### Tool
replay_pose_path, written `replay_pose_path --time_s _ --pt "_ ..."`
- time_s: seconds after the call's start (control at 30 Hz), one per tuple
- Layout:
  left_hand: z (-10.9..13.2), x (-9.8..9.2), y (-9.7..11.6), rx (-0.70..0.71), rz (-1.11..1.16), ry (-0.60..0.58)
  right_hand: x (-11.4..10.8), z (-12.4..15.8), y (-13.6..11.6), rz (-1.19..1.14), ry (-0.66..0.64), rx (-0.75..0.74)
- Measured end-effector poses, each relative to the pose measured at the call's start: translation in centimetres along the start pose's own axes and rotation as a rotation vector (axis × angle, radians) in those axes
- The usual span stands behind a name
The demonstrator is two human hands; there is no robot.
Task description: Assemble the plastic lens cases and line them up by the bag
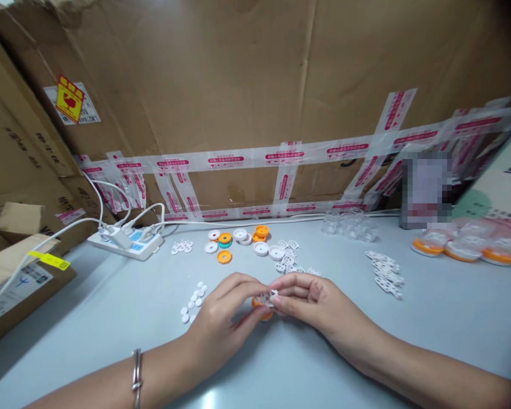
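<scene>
My left hand [225,312] and my right hand [310,298] meet at the front middle of the table, fingertips pinched together. Between them is a small white plastic part [274,293], largely covered by the fingers. Just beneath the fingertips an orange round piece [264,316] shows in part; whether it touches the fingers I cannot tell. Small white discs [198,293] lie left of my left hand. Beyond my right hand sits a pile of white cut-out plastic pieces [287,261]. Further back are orange rings [224,257] and white round caps [276,253].
A white power strip [145,250] with cables stands at the back left, near an open carton [29,284]. Clear domes [349,224] sit at the back. More white pieces [385,272] and orange-based domed units [464,247] lie right. A large taped cardboard box [221,102] walls the back.
</scene>
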State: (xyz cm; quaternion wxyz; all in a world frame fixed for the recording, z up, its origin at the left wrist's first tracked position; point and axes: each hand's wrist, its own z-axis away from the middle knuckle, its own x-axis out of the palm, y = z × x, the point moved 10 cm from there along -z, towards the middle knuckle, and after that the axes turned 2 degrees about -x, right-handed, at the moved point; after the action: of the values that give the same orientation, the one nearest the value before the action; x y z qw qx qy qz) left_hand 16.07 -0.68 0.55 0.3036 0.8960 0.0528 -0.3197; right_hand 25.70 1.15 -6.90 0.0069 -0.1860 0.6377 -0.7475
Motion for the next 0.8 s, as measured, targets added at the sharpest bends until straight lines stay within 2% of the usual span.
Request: replay_pose_path --time_s 0.17,0.37,0.6,0.7,0.8 --pt "0.0 -0.5 0.4 0.034 0.013 0.049 0.1 0.2 -0.5 0.001 -0.004 -0.021" --pt "0.0 -0.3 0.5 0.045 0.008 0.044 0.3 0.0 -0.8 -0.002 0.015 -0.032" --pt "0.2 -0.3 0.9 0.072 -0.035 0.070 0.4 0.4 -1.3 0.100 0.030 -0.094" --pt "0.1 -0.5 1.0 0.078 -0.030 0.067 0.4 0.6 -2.2 0.218 0.035 -0.181" --pt "-0.1 -1.0 0.4 0.020 -0.004 0.071 0.2 1.1 -3.7 0.409 0.055 -0.361"
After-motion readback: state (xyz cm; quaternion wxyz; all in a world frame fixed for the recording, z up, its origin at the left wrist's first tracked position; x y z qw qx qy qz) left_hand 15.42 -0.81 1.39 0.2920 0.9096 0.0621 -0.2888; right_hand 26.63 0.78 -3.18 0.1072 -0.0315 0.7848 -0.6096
